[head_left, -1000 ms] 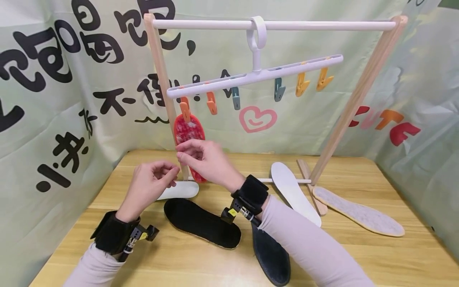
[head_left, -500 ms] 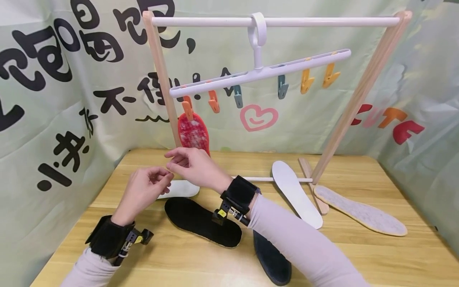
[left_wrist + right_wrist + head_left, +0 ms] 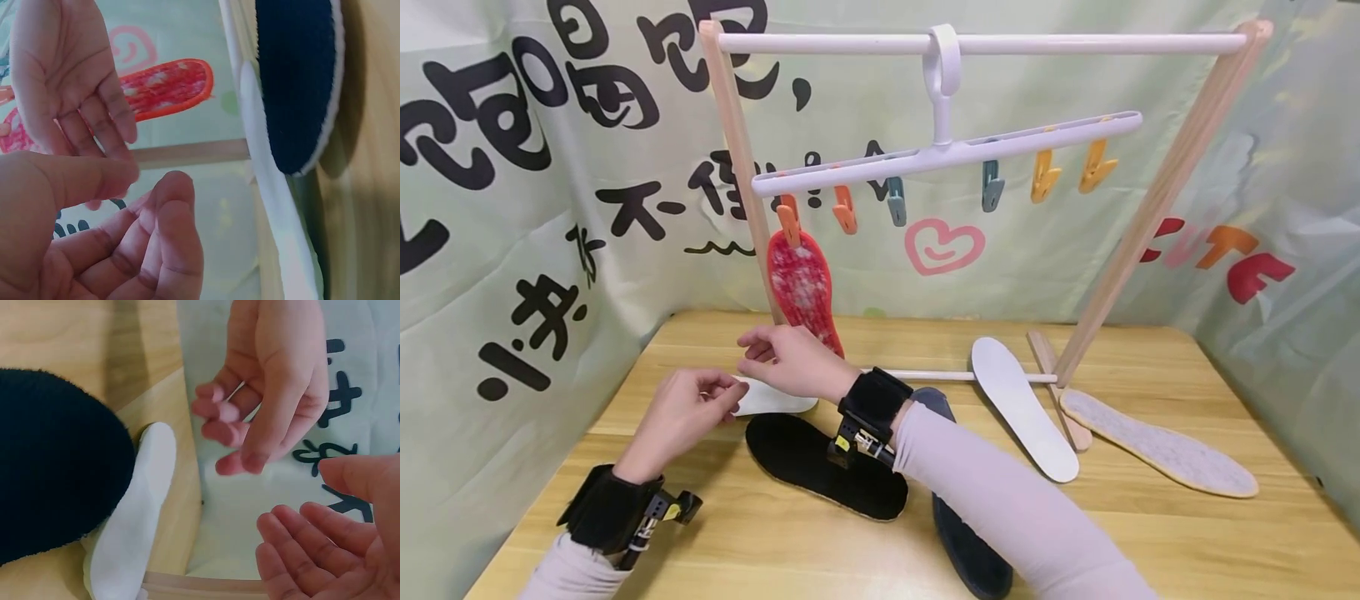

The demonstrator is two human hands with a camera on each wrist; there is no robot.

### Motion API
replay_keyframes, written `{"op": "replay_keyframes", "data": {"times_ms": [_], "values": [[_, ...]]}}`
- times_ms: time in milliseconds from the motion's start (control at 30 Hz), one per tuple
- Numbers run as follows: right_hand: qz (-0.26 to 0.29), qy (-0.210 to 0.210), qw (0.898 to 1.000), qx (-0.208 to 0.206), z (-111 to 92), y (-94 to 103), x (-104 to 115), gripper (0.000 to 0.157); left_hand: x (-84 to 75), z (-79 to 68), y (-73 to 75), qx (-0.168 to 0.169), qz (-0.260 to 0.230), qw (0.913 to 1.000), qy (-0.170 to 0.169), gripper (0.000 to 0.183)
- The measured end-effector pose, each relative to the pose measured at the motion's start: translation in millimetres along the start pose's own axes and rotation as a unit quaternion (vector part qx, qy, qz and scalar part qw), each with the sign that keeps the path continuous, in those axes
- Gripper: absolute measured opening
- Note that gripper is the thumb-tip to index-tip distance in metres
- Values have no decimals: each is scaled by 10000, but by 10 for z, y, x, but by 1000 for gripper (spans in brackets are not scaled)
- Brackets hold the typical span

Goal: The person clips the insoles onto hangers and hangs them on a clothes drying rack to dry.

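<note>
A red fuzzy insole (image 3: pixel 801 279) hangs by its top from the leftmost orange clip (image 3: pixel 788 220) of the white hanger (image 3: pixel 955 153). In front of its lower end is my right hand (image 3: pixel 793 360), holding nothing, its fingers loosely bent. To the left, my left hand (image 3: pixel 681 417) hovers with thumb near the fingers and nothing between them, as the left wrist view shows. Beneath the hands a white insole (image 3: pixel 775 400) lies on the table, partly covered by them in the head view. Next to it lies a black insole (image 3: pixel 827 467).
The hanger tilts on a wooden rack's top rail (image 3: pixel 1075 44), with several other orange, teal and yellow clips (image 3: pixel 1045 177). A dark insole (image 3: pixel 973 546) lies under the right forearm. A second white insole (image 3: pixel 1022 408) and a grey insole (image 3: pixel 1157 442) lie to the right.
Both hands have moved down and a little left, away from the red insole, showing more of it. The insole and hanger have swung slightly.
</note>
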State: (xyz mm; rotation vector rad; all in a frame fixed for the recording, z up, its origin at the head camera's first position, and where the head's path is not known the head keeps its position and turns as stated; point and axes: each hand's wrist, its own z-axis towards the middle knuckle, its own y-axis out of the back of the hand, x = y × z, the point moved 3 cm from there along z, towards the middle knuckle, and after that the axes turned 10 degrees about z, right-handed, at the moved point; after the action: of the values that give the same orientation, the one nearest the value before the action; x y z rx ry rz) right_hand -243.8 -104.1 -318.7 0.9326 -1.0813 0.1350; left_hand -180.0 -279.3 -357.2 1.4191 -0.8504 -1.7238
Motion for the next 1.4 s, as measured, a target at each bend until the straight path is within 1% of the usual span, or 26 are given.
{"op": "replay_keyframes", "data": {"times_ms": [200,367,533,667,833,967,1067,1133,1233,1400], "values": [[-396,-294,9986,214,103,-92,-87,42,84,-32,-19,254,186,9993,197,26],[-822,-497,9948,344,194,-188,-160,44,164,-52,-63,513,289,9974,414,28],[-1076,-576,9916,422,280,-283,-211,45,256,-43,-123,751,370,9949,554,32],[-1308,-606,9883,490,343,-372,-265,47,304,-45,-164,842,363,9941,578,34],[-1716,-707,9808,602,402,-476,-317,47,352,-49,-200,981,357,9926,612,37],[-2138,-664,9724,654,432,-537,-330,32,389,-44,-230,1069,386,9916,624,39],[-2366,-721,9658,772,444,-590,-349,22,416,-45,-250,1168,391,9904,624,39],[-2442,-800,9628,833,449,-622,-358,22,431,-41,-255,1176,384,9903,638,39],[-2421,-970,9614,880,452,-658,-376,23,444,-30,-258,1171,355,9904,643,38],[-2473,-938,9606,850,451,-681,-396,30,450,-15,-266,1162,330,9907,619,36]]}}
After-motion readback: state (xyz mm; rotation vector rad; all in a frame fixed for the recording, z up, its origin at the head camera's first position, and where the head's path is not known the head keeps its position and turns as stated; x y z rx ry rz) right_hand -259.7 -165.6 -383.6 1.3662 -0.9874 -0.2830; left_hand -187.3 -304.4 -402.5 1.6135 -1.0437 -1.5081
